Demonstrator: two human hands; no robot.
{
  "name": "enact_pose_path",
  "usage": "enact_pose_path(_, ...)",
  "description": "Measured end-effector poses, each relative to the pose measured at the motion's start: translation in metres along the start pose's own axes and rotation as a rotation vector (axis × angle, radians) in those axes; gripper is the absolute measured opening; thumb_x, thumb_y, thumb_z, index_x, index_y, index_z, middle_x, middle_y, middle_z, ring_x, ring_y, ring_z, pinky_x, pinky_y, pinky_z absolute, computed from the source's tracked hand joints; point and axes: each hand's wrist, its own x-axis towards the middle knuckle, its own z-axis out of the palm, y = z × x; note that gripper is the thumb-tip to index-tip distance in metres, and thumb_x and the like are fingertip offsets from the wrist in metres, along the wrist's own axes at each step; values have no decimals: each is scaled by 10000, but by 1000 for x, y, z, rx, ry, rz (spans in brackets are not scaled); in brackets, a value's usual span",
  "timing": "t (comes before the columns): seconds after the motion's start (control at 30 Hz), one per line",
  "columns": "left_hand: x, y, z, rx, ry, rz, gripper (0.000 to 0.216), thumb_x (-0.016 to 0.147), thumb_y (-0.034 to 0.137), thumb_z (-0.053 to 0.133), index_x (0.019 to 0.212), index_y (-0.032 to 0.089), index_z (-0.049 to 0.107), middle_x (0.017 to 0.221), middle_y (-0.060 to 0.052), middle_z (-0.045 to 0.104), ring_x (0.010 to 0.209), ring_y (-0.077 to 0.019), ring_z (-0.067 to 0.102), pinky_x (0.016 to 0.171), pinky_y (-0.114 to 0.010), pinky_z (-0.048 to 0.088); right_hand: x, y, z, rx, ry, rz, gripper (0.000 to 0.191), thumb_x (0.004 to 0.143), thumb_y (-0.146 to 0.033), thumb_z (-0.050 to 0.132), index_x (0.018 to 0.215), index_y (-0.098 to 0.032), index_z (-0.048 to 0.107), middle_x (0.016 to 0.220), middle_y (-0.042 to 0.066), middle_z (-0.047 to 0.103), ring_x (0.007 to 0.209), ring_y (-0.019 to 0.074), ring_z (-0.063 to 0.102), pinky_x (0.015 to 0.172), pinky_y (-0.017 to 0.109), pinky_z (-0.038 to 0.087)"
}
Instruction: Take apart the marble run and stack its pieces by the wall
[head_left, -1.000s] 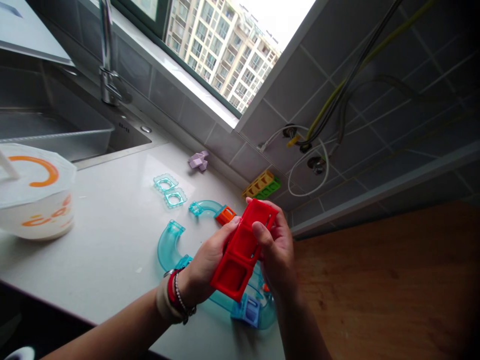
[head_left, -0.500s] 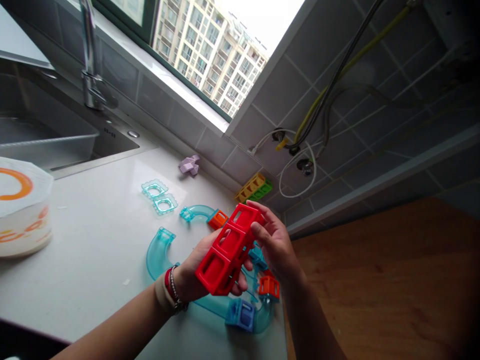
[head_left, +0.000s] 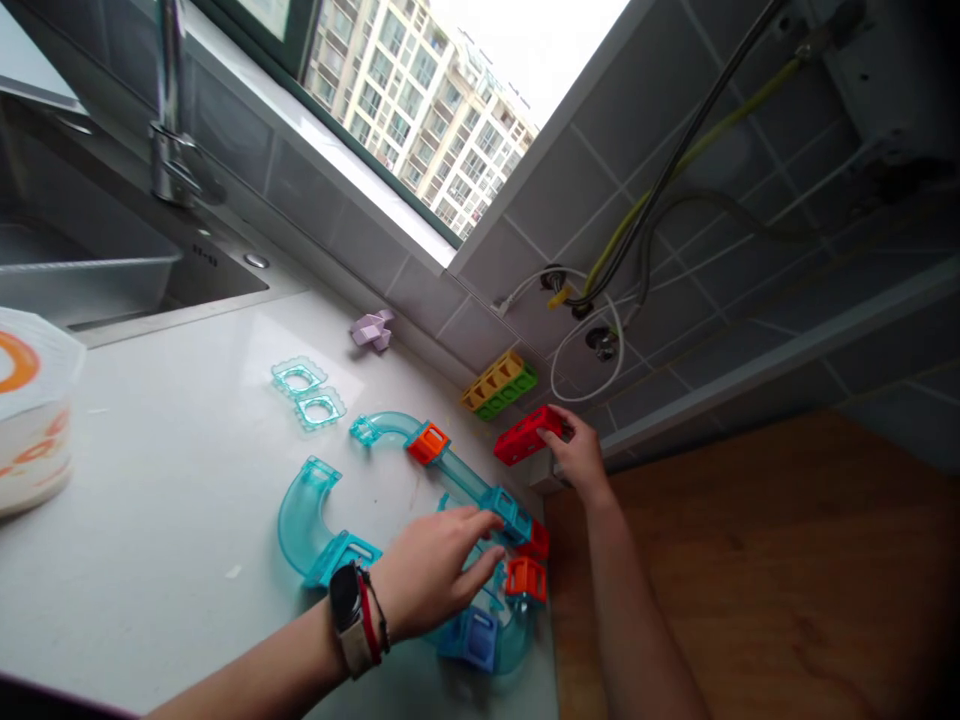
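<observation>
My right hand (head_left: 579, 455) grips one end of a red toy block piece (head_left: 527, 436) with window-like openings, out by the counter's back right edge. Over the toy tube track, my left hand (head_left: 439, 565) has its fingers apart and holds nothing. The track joins clear teal tubes (head_left: 306, 515) with coloured connectors: an orange one (head_left: 428, 443), a teal one (head_left: 507, 513), another orange one (head_left: 526, 578) and a blue one (head_left: 478, 638). My left hand and wrist hide part of it. Just left of the red piece lies a yellow and green block row (head_left: 499, 385).
Two clear teal plates (head_left: 308, 392) and a small purple piece (head_left: 372, 330) lie on the white counter (head_left: 180, 480). A white tub (head_left: 37, 420) stands at left, before a metal sink (head_left: 217, 280) with a faucet (head_left: 171, 120). Cables and a yellow hose (head_left: 622, 230) hang along the tiled wall.
The red block piece has moved away and to the right in my right hand. My left hand has let go of it, turned palm down and lowered over the track.
</observation>
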Motion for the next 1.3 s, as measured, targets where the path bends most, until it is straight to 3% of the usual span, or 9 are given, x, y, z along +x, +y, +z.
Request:
enact_pose_path(0.1, -3, -2, 7, 154, -204, 76, 283, 998, 408, 490, 1152, 245, 661, 1022, -79, 738, 939, -290, 720, 808, -400, 573, 10, 42, 22, -63, 35, 17, 465, 718, -296, 763, 1165, -168, 734, 1185, 150, 739, 1080, 301, 685, 1032, 477, 501)
enact_pose_path(0.3, -2, -5, 9, 276, -272, 15, 285, 976, 412, 513, 1123, 224, 668, 989, -109, 728, 898, -321, 717, 766, -430, 573, 37, 88, 44, -89, 108, 66, 410, 737, -299, 721, 1126, -168, 725, 1161, 147, 756, 1084, 293, 684, 1037, 475, 486)
enact_pose_path(0.5, -3, -4, 9, 282, -304, -33, 271, 965, 410, 526, 1084, 213, 669, 991, -123, 725, 899, -326, 713, 783, -441, 566, 55, 105, 50, -45, 176, 92, 514, 746, -348, 749, 1214, -151, 672, 1247, 171, 718, 1187, 298, 641, 1095, 473, 433)
enact_pose_path(0.6, -4, -3, 13, 286, -317, -37, 246, 949, 399, 552, 1075, 221, 667, 986, -114, 727, 896, -324, 711, 790, -447, 565, 42, 113, 62, -10, 209, 127, 631, 742, -380, 775, 1301, -142, 604, 1295, 175, 689, 1258, 294, 605, 1110, 460, 424)
enact_pose_path(0.7, -4, -3, 15, 284, -321, -38, 226, 942, 397, 563, 1039, 221, 668, 979, -108, 728, 890, -325, 710, 794, -454, 569, 21, 126, 79, 33, 180, 183, 685, 738, -378, 809, 1332, -142, 565, 1283, 177, 688, 1172, 295, 662, 995, 423, 525)
enact_pose_path(0.8, -4, -3, 16, 284, -327, -34, 224, 942, 391, 563, 1042, 221, 668, 977, -107, 727, 893, -331, 708, 798, -473, 572, 8, 144, 93, 59, 95, 232, 496, 829, -353, 783, 1243, -138, 616, 1158, 139, 725, 1026, 268, 711, 886, 407, 581)
enact_pose_path(0.9, -4, -4, 16, 282, -329, -43, 223, 945, 380, 560, 1061, 226, 672, 983, -105, 725, 898, -334, 703, 802, -494, 573, 8, 158, 99, 48, 23, 267, 304, 958, -342, 686, 1190, -149, 647, 1160, 88, 695, 1003, 225, 697, 878, 422, 589)
enact_pose_path(1.07, -3, -5, 19, 276, -344, -68, 226, 949, 386, 557, 1048, 223, 678, 988, -115, 725, 918, -340, 698, 820, -513, 568, 25, 168, 103, 1, -32, 303, 324, 987, -346, 650, 1253, -164, 621, 1241, 91, 654, 1040, 230, 678, 883, 434, 590)
enact_pose_path(1.3, -6, -9, 26, 297, -355, -84, 212, 916, 366, 605, 1048, 219, 682, 990, -116, 726, 922, -361, 687, 821, -561, 557, 33, 169, 120, -55, -8, 352, 324, 990, -347, 645, 1264, -176, 619, 1272, 95, 642, 1064, 234, 669, 901, 440, 584)
